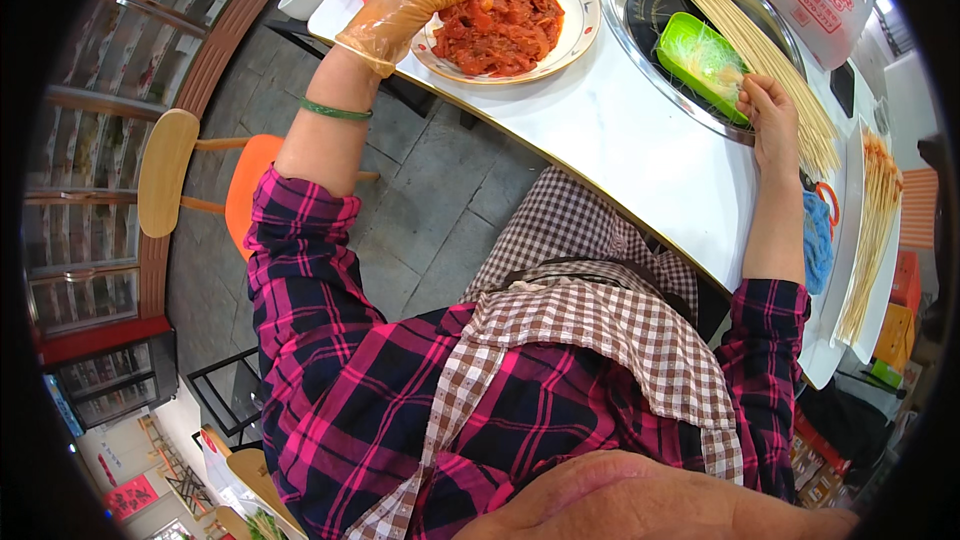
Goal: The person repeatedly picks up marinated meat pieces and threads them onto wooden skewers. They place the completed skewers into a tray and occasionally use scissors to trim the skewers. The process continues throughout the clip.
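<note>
My left hand [420,4], in a clear plastic glove stained orange, pinches a small piece of red sauced meat [480,4] above a patterned plate [581,22]. A heap of the same sliced red meat [510,30] lies on that plate. At the right, my bare right hand [771,114] has its fingers curled at the edge of a bright green plastic tray [671,60]. Fine translucent strands [701,52] lie in the tray; whether my right fingertips hold any is hidden. Beside this hand, a thick bundle of bamboo skewers [757,37] stretches across the round metal-rimmed cooktop well [615,22].
Loaded skewers [870,232] rest in a long white tray [844,285] at the right. Near them lie a blue cloth [816,240], orange-handled scissors [831,199] and a dark phone [842,88]. A white plastic bag [814,4] stands behind. An orange chair [251,187] is at the left.
</note>
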A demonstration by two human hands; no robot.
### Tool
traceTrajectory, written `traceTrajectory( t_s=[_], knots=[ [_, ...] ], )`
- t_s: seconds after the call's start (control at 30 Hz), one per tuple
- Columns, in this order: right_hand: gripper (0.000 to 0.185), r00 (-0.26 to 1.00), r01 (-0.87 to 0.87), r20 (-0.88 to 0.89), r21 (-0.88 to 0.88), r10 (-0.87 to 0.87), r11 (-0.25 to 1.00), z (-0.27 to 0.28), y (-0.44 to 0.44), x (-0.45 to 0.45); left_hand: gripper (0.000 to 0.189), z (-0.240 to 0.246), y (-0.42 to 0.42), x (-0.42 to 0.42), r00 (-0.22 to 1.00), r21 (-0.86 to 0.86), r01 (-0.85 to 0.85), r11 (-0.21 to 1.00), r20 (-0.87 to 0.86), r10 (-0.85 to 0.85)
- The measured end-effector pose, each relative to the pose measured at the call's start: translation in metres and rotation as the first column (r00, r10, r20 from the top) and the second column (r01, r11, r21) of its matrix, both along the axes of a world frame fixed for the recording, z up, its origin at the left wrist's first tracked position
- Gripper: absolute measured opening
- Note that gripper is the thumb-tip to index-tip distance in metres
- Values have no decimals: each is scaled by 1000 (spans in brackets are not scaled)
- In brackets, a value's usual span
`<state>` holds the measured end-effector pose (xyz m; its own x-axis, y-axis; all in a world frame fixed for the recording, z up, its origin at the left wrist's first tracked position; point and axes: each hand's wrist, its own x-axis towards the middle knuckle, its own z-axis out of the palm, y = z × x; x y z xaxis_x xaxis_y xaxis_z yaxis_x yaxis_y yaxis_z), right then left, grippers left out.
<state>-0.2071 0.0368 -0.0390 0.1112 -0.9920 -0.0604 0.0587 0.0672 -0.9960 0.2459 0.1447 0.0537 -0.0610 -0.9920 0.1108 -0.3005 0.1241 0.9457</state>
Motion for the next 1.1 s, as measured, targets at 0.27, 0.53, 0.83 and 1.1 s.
traceTrajectory(
  t_s=[0.27,0.53,0.83,1.1],
  knots=[
    [10,1000,-9,9,0,9,1000,0,0,0,23,-4,0,-1,993,105,-103,989,-46,109],
    [10,999,-5,32,-8,5,1000,-1,0,0,26,0,8,-12,971,167,-126,978,-180,156],
    [12,999,-3,36,-16,3,1000,-2,0,1,21,0,4,-28,946,71,-102,992,-303,119],
    [11,999,51,19,-29,-51,998,3,2,3,20,3,-28,-108,831,12,108,994,-549,-84]
  ],
)
